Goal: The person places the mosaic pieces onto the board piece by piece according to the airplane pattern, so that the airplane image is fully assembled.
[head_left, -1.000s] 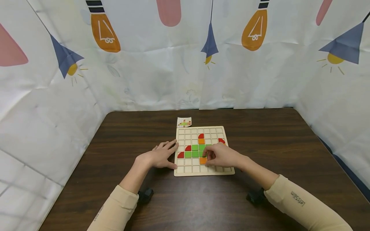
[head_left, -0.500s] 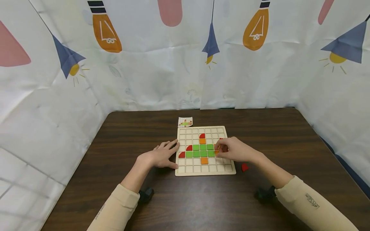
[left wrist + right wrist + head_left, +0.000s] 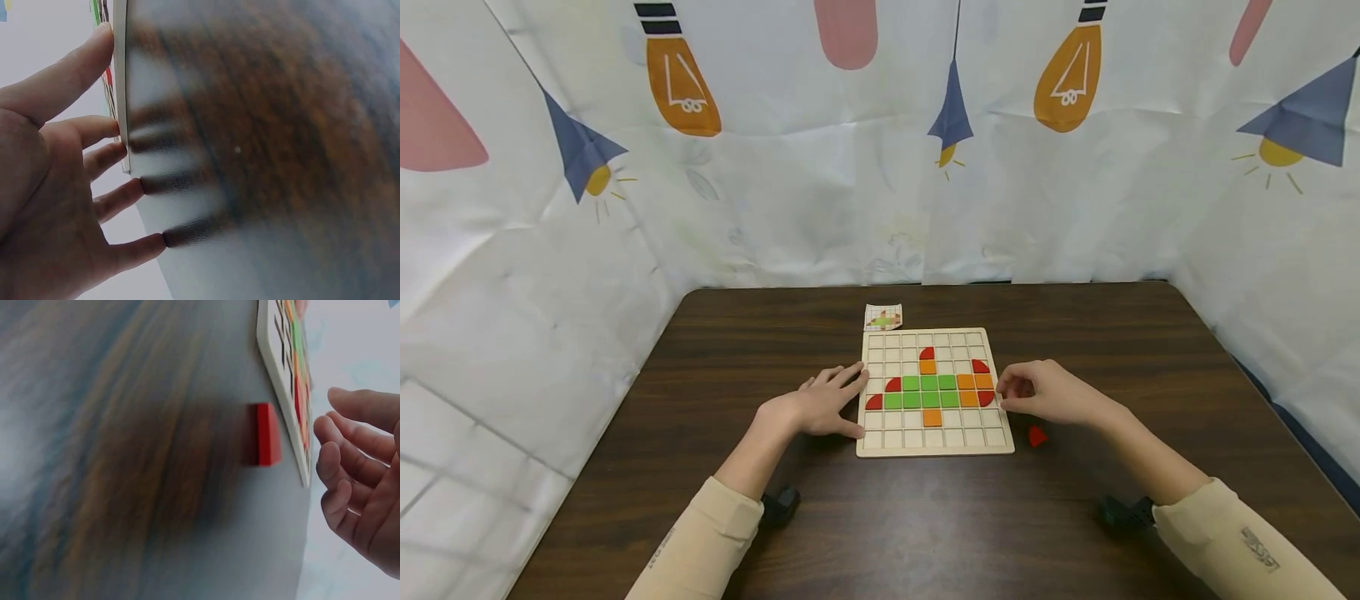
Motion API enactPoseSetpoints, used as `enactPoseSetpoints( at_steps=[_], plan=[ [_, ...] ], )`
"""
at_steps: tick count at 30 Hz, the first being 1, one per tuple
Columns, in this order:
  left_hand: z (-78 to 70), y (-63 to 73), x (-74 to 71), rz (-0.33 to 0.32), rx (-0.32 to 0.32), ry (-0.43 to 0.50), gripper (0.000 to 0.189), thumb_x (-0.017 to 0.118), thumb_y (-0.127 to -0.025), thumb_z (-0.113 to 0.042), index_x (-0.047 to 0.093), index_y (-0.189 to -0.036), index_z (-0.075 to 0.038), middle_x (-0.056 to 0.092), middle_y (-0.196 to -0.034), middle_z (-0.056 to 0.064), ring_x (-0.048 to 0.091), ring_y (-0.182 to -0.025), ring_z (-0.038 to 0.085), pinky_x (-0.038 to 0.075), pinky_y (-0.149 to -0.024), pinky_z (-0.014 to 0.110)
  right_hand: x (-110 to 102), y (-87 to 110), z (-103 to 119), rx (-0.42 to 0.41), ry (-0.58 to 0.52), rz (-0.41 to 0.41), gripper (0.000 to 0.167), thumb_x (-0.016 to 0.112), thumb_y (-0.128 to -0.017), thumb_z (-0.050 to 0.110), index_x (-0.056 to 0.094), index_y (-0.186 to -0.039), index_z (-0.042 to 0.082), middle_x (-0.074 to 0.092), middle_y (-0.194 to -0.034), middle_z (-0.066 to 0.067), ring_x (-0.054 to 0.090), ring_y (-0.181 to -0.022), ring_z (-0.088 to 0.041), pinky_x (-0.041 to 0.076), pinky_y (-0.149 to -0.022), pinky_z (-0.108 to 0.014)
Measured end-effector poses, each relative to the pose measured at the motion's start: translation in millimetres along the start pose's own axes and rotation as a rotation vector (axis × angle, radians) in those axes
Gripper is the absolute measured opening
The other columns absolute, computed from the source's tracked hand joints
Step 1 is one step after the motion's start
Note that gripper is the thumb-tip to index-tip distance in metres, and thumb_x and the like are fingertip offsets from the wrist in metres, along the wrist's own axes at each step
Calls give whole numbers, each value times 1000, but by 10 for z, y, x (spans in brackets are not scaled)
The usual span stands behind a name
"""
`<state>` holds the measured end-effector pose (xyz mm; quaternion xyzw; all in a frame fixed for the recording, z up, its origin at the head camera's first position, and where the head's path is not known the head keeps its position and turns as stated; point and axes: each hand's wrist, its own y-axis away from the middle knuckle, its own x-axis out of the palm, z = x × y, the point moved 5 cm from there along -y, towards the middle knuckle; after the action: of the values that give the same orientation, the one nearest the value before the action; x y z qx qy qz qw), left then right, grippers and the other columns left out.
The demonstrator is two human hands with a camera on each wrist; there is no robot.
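Observation:
A pale wooden grid board lies flat on the table, with several green squares, orange squares and red quarter-round pieces set in its cells. My left hand rests at its left edge with fingers spread; in the left wrist view the thumb and some fingertips touch the rim. Just off the board's right edge hovers my right hand, fingers loosely bent and holding nothing. One loose red quarter-round piece lies on the table beside the board, below that hand.
A small printed card with a coloured grid picture sits behind the board's back left corner. The dark wood-grain table reaches back to a white patterned cloth hanging around it.
My right hand has moved from over the board's lower middle to beyond its right edge, uncovering orange and red pieces there. The loose red piece has come into sight. The left hand stays put.

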<state>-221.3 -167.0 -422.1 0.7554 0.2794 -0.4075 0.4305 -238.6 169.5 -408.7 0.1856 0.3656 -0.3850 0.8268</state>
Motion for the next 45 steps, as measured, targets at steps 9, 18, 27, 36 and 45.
enactPoseSetpoints(
  at_steps=[9, 18, 27, 36, 45],
  plan=[
    [-4, 18, -3, 0, -5, 9, 93, 70, -96, -48, 20, -166, -12, 7, -172, 10, 11, -154, 40, 18, -117, 67, -16, 198, -155, 42, -3, 15, 17, 77, -95, 20, 70, -103, 8, 62, -78, 7, 59, -70, -10, 51, -68, -28],
    [-6, -7, -13, 4, -4, 5, 94, 70, -96, -49, 19, -166, -12, 6, -172, 10, 10, -154, 40, 17, -117, 67, -16, 374, -260, 108, -13, 32, 27, 83, -90, 30, 67, -98, 10, 61, -78, 6, 56, -67, -10, 48, -61, -27],
    [0, 1, -6, -2, -2, 18, 95, 71, -96, -49, 19, -166, -11, 7, -171, 10, 11, -154, 41, 16, -117, 67, 10, 446, -269, 129, 29, 27, 36, 87, -83, 40, 64, -90, 15, 54, -77, 2, 50, -68, -10, 41, -60, -27],
    [1, 13, -18, -6, 3, 23, 93, 71, -96, -48, 20, -166, -11, 7, -171, 11, 11, -154, 41, 17, -116, 68, 35, 420, -280, 100, 1, 48, 27, 86, -86, 31, 67, -94, 14, 56, -79, 4, 51, -68, -10, 43, -61, -27],
    [12, -1, -4, -10, 5, 19, 93, 70, -96, -49, 21, -166, -12, 8, -171, 10, 11, -154, 40, 17, -116, 68, 25, 390, -268, 43, 25, 38, 15, 78, -92, 12, 72, -106, 15, 58, -81, 6, 53, -68, -9, 47, -61, -27]
  ],
)
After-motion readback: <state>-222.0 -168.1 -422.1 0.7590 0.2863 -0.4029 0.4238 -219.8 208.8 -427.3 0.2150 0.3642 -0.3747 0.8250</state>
